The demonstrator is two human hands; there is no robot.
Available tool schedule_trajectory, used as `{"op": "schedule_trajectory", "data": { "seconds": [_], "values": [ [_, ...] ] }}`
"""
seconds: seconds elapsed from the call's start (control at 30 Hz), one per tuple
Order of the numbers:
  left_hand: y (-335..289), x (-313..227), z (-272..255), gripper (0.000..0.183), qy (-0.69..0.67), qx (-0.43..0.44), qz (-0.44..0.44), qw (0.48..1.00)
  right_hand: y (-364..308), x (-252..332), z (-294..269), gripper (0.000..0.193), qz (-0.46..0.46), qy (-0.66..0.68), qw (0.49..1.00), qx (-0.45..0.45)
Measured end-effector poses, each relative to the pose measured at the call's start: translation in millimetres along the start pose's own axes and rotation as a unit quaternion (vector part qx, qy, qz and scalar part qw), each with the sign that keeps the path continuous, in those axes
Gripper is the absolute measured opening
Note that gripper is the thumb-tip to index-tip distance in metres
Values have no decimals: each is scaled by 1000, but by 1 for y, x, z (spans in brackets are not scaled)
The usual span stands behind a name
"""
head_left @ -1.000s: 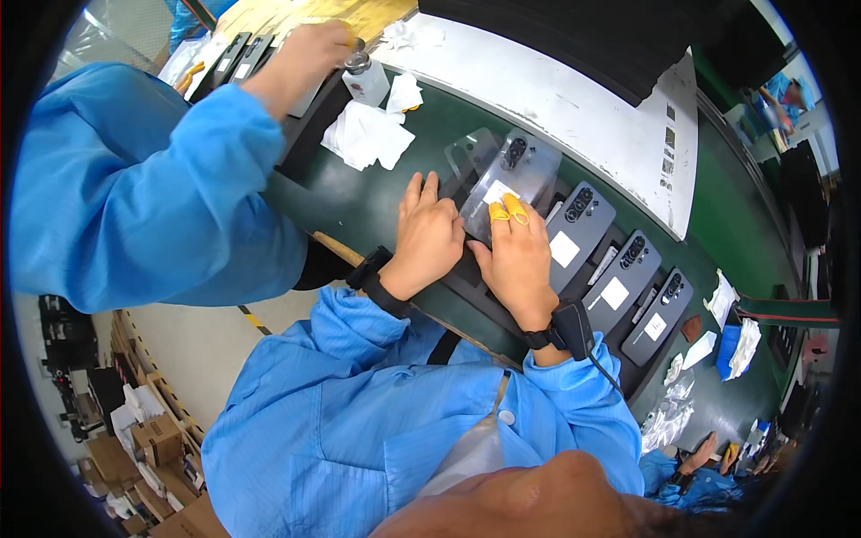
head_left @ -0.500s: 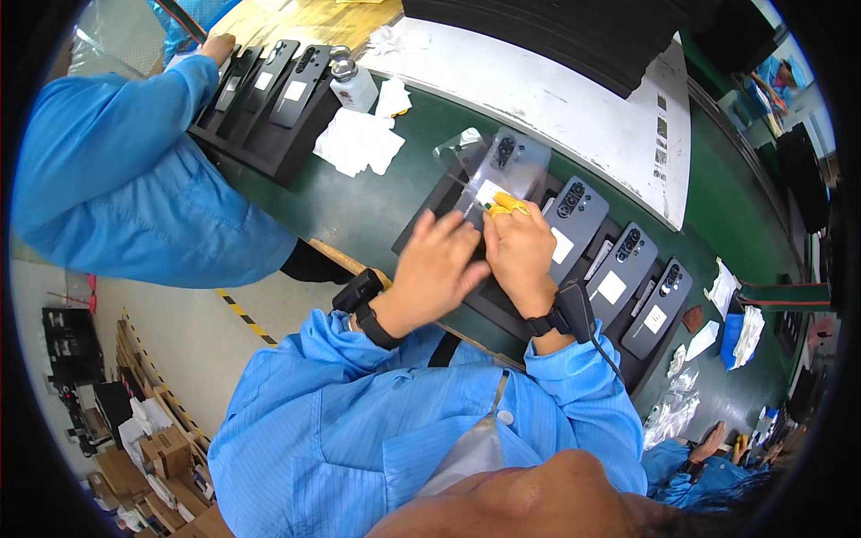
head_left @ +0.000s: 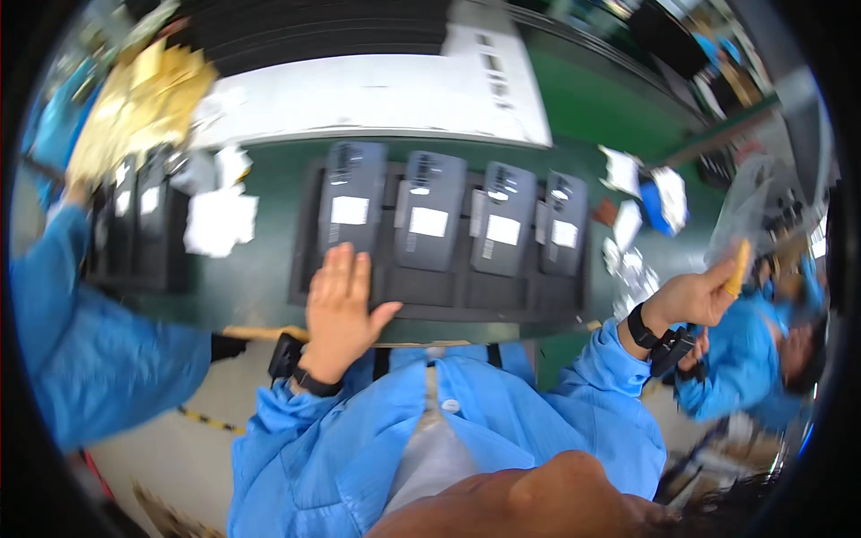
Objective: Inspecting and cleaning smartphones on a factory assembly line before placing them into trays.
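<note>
My left hand (head_left: 341, 309) lies flat with its fingers out and thumb apart, fingertips at the lower end of the leftmost grey phone (head_left: 352, 184). That phone and the other phones, a second (head_left: 430, 247), a third (head_left: 503, 255) and a fourth (head_left: 561, 255), rest back side up in a black tray (head_left: 430, 291), each with a white label. Out to the right, my right hand (head_left: 695, 299) is closed, with yellow finger covering (head_left: 740, 267) at its fingertips. A blurred sheet of clear plastic film (head_left: 744, 206) rises from those fingertips.
White wipes (head_left: 220, 222) and another black tray (head_left: 134, 269) with phones are on the left, beside a co-worker's blue sleeve (head_left: 54, 260). Crumpled clear plastic (head_left: 635, 280), a blue container (head_left: 655, 211) and white scraps lie right. Another co-worker (head_left: 731, 377) is close to my right arm.
My right hand has moved from the leftmost phone far to the right, taking the clear film off it. My left hand has flattened by that phone's lower end. The view has turned right.
</note>
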State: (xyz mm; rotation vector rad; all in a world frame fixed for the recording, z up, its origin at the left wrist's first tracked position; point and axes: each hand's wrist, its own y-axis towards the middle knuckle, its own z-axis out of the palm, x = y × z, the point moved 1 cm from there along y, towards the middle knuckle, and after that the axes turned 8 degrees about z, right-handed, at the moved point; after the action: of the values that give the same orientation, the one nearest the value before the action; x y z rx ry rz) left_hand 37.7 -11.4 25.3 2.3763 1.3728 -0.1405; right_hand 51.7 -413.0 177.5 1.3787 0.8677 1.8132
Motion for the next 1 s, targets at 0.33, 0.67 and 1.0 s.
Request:
{"op": "schedule_trajectory", "data": {
  "seconds": [0.33, 0.67, 1.0],
  "values": [
    [12, -3, 8, 59, 60, 4, 9, 998, -50, -138, -208, 35, -41, -545, 698, 464],
    [8, -15, 6, 49, 14, -23, -8, 1000, -40, -108, -157, 37, 39, -366, 788, 494],
    [40, -77, -3, 30, -157, -31, 143, 977, -65, -114, -95, 20, 86, -311, 842, 433]
  ]
}}
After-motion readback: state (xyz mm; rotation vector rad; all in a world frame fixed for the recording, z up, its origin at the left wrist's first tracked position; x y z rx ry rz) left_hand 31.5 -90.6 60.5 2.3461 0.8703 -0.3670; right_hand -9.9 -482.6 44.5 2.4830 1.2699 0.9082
